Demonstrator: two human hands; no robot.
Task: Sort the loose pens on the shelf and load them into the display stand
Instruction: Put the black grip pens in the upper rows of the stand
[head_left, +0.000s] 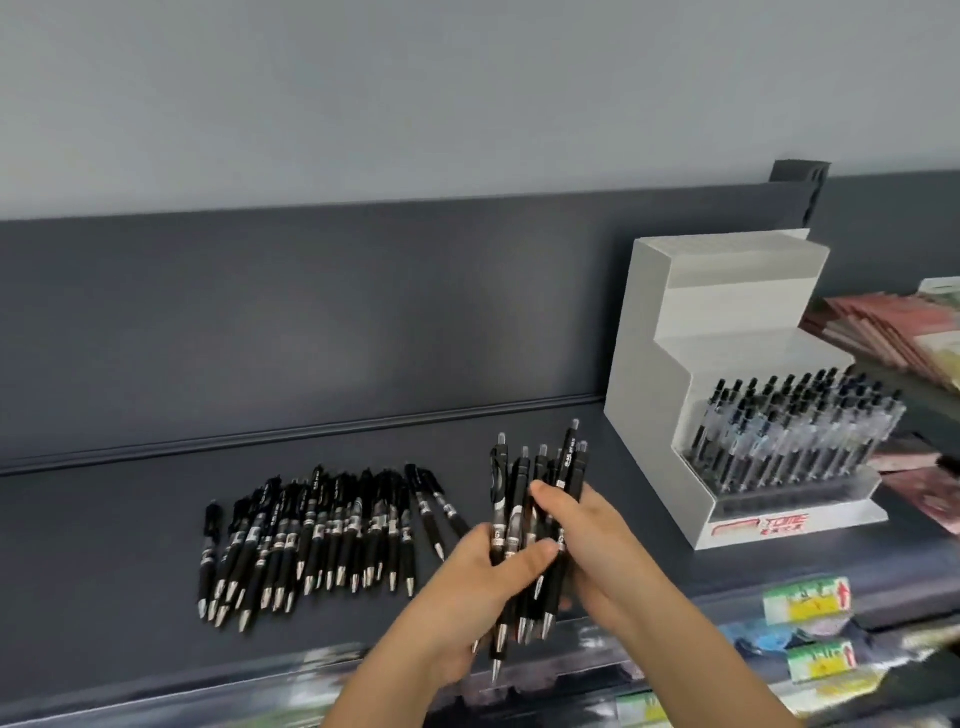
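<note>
I see a bundle of black pens (521, 493) standing nearly upright above the front edge of the shelf (104, 545), clicker ends up and silver tips down. Both hands clamp it. My left hand (478, 582) grips it from below and to the left, with the thumb laid across the barrels. My right hand (602, 545) wraps round it from the right, its thumb pressed on the front of the pens higher up.

Just left of the bundle, the remaining loose pens (322, 535) lie in a rough row on the shelf, tips towards me.

To the right stands the white stepped display stand (644, 374). Its lowest tier is filled with upright pens (795, 436), and the upper steps show none.

Beyond the stand lie reddish packets (893, 332). Yellow-green price labels (805, 603) sit on the shelf's front rail below.
</note>
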